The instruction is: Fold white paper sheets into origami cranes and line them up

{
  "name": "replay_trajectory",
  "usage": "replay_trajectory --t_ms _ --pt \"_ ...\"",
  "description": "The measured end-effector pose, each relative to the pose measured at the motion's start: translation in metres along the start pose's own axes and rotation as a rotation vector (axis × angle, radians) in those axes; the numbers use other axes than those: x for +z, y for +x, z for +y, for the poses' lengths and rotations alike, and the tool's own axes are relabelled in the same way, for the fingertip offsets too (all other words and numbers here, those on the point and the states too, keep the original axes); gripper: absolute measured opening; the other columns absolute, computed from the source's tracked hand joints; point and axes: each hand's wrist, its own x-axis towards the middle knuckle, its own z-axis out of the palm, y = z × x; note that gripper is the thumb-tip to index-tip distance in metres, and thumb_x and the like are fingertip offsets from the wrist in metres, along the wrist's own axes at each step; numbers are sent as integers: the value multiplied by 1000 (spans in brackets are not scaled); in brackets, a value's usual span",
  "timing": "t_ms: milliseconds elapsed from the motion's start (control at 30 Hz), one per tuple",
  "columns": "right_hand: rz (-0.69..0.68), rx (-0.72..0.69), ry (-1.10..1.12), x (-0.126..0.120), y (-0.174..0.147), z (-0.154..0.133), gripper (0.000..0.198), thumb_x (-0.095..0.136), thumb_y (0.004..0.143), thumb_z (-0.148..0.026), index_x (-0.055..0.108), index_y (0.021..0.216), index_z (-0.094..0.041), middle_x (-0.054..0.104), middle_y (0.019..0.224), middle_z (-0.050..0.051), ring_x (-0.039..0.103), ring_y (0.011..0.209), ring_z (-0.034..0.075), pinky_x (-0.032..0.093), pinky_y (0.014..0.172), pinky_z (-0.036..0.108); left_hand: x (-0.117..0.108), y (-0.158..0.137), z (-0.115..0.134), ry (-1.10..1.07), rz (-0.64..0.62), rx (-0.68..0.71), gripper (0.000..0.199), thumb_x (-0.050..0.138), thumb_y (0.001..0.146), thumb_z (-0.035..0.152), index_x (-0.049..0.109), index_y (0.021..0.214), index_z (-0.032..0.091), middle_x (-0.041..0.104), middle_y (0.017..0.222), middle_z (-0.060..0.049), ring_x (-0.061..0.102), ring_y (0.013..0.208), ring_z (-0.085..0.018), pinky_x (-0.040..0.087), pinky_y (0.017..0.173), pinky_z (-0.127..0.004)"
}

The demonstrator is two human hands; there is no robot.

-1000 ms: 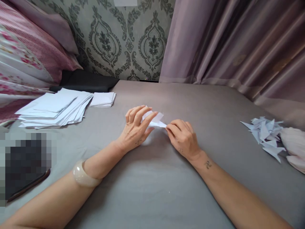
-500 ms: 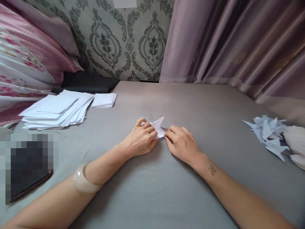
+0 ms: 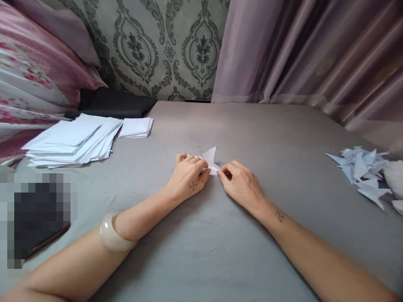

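A folded piece of white paper [image 3: 210,157] with pointed corners lies between my hands on the grey cloth surface [image 3: 201,243]. My left hand [image 3: 189,175] is closed over its left part, thumb and fingers pressing it, and hides much of that side. At the paper's right-hand point, my right hand [image 3: 241,182] pinches the tip between thumb and forefinger. One paper point stands up toward the back between the two hands. A pale bangle [image 3: 115,235] circles my left forearm.
Stacked white paper sheets [image 3: 72,140] lie at back left, beside a smaller paper stack [image 3: 136,127]. Several folded paper shapes [image 3: 362,167] are heaped at far right by a whitish cloth bundle [image 3: 395,178]. A dark, blurred-out object [image 3: 40,218] lies at left.
My left thumb has shifted to the paper's front edge near its middle. The right hand still pinches the right point. The whole view has tilted slightly.
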Motion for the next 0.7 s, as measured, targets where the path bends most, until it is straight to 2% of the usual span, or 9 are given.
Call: replay_trajectory --t_ms 133,233,300,400,567,700 --pt "38 -82 55 3 1 1 7 56 87 -23 61 85 -21 61 90 3 57 72 15 40 63 28 2 3 -1 -21 5 -43 16 52 88 31 60 94 19 68 73 -3 62 72 -18 34 88 -42" --pt "15 -239 113 3 -1 -2 18 47 91 -14 64 94 -20 62 94 5 57 87 17 44 72 28 -2 3 0 -54 -20 -45 18 54 85 31 58 96 19 68 75 -3 62 72 -19 34 88 -42" --pt "-11 -295 115 3 -4 -4 25 43 92 -10 65 99 -20 63 94 6 56 90 18 46 76 29 -6 2 0 -59 -54 -33 23 55 79 26 57 101 18 69 81 -4 62 77 -20 33 90 -43" --pt "-25 -299 89 4 -7 -5 30 41 92 -7 67 101 -19 63 96 7 55 90 19 47 78 31 -8 0 -4 -61 -94 1 35 51 72 14 53 107 18 69 87 -4 60 85 -21 29 92 -44" --pt "-50 -298 61 5 -9 -6 33 42 90 -4 67 104 -18 62 99 7 53 93 20 49 81 32 -8 -2 -11 -91 -75 92 43 39 74 1 49 112 20 68 88 -1 59 88 -18 27 92 -41" --pt "-54 -332 18 3 -9 -7 34 41 90 -4 67 107 -18 63 100 8 52 93 20 49 79 32 -12 0 -9 -9 24 152 43 39 84 4 47 123 22 62 115 -8 53 108 -22 29 95 -41"
